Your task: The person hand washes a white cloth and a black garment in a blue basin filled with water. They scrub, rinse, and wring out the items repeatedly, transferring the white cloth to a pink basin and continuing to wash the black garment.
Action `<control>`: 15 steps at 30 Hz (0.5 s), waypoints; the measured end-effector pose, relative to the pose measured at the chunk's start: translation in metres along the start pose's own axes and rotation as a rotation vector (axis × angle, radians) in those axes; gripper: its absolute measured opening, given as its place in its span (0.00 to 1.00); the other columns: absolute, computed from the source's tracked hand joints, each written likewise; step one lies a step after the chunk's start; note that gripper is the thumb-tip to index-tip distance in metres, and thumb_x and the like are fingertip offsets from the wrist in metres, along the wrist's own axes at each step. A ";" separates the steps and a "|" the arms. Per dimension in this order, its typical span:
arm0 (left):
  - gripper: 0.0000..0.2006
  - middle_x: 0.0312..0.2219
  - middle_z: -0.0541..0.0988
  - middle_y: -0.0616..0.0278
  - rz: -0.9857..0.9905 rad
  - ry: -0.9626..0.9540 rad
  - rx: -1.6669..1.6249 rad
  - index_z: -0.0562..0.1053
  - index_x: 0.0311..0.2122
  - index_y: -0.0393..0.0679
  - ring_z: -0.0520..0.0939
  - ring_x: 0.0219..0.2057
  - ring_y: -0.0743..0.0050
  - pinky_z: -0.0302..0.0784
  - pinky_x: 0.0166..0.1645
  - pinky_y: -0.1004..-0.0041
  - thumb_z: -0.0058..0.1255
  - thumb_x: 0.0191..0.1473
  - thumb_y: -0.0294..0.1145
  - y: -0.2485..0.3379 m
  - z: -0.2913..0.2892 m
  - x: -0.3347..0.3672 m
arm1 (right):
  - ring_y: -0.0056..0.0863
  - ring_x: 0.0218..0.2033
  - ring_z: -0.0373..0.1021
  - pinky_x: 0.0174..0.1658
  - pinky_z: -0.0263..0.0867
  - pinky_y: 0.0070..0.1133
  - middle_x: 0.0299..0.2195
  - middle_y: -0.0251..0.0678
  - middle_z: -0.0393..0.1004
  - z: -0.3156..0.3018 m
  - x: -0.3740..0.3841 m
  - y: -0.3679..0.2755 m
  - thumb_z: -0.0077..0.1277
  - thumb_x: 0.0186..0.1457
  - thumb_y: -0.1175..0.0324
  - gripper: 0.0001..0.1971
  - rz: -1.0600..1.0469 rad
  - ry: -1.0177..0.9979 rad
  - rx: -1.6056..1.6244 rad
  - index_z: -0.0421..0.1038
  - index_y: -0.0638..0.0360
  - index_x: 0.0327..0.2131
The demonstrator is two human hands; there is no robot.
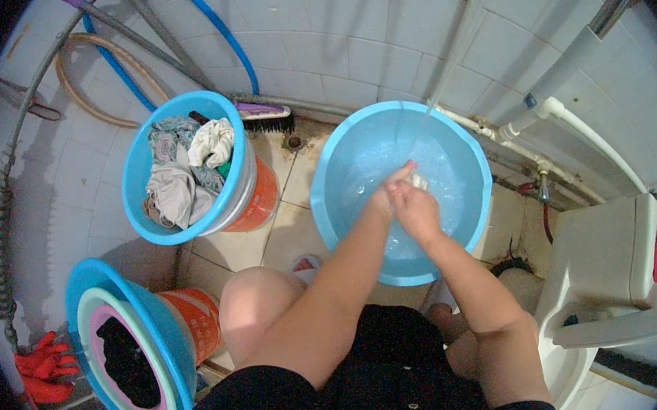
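Over the light blue basin (322, 158), my left hand (388, 187) and my right hand (418, 211) are pressed together. Between them a bit of a small white cloth (419, 182) shows past the fingers. Most of it is hidden, so its exact kind does not show. Both hands are closed round it, above bubbly, clear water (438, 151). A thin stream of water falls into the far side of the basin.
At the left, a blue tub (133, 184) of crumpled clothes sits on an orange bucket (258, 200). Nearer, stacked basins (83, 288) hold a black garment (128, 362). A scrubbing brush (266, 114) lies by the wall. A toilet (598, 250) stands at the right.
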State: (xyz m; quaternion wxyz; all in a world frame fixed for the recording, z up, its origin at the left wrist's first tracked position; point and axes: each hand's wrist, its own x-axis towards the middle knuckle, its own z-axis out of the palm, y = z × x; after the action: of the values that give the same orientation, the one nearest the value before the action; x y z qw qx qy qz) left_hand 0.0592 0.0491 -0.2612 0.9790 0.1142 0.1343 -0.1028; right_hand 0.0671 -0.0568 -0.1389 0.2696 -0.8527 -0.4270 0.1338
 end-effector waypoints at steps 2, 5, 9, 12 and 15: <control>0.18 0.25 0.76 0.65 -0.029 -0.144 0.004 0.71 0.33 0.49 0.76 0.28 0.69 0.72 0.38 0.65 0.37 0.56 0.52 0.008 -0.002 0.003 | 0.47 0.25 0.71 0.28 0.65 0.39 0.22 0.49 0.73 -0.008 -0.005 -0.019 0.39 0.56 0.53 0.19 -0.090 -0.074 -0.138 0.70 0.59 0.28; 0.18 0.26 0.76 0.63 0.008 -0.133 0.029 0.71 0.34 0.47 0.76 0.29 0.68 0.72 0.37 0.66 0.38 0.57 0.50 0.005 0.002 0.005 | 0.45 0.22 0.71 0.26 0.66 0.38 0.19 0.47 0.72 -0.001 -0.001 -0.006 0.38 0.56 0.53 0.18 -0.197 0.110 -0.142 0.70 0.58 0.27; 0.16 0.26 0.73 0.59 0.107 0.468 0.242 0.70 0.34 0.43 0.74 0.32 0.65 0.70 0.40 0.67 0.39 0.57 0.46 -0.035 0.065 -0.002 | 0.43 0.24 0.72 0.28 0.67 0.37 0.21 0.46 0.73 0.011 0.037 0.077 0.40 0.56 0.55 0.16 0.242 0.234 -0.193 0.70 0.58 0.30; 0.16 0.40 0.70 0.50 0.333 0.900 0.999 0.68 0.41 0.40 0.72 0.40 0.58 0.67 0.46 0.63 0.41 0.55 0.43 -0.024 0.057 -0.012 | 0.41 0.34 0.72 0.37 0.67 0.36 0.32 0.49 0.73 0.002 0.032 0.088 0.41 0.55 0.56 0.16 0.388 0.163 -0.112 0.68 0.58 0.39; 0.19 0.48 0.66 0.50 0.384 1.165 1.834 0.67 0.46 0.39 0.69 0.45 0.54 0.63 0.51 0.59 0.38 0.55 0.43 0.002 0.037 -0.027 | 0.42 0.43 0.68 0.48 0.62 0.34 0.42 0.50 0.69 0.038 0.014 0.111 0.45 0.52 0.57 0.20 -0.152 0.182 -0.487 0.64 0.57 0.47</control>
State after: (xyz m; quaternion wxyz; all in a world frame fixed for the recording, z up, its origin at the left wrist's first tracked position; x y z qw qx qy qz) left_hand 0.0435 0.0466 -0.2189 0.3091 0.8472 0.4280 0.0600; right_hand 0.1310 -0.0872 -0.2334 0.1032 -0.8665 -0.4832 -0.0707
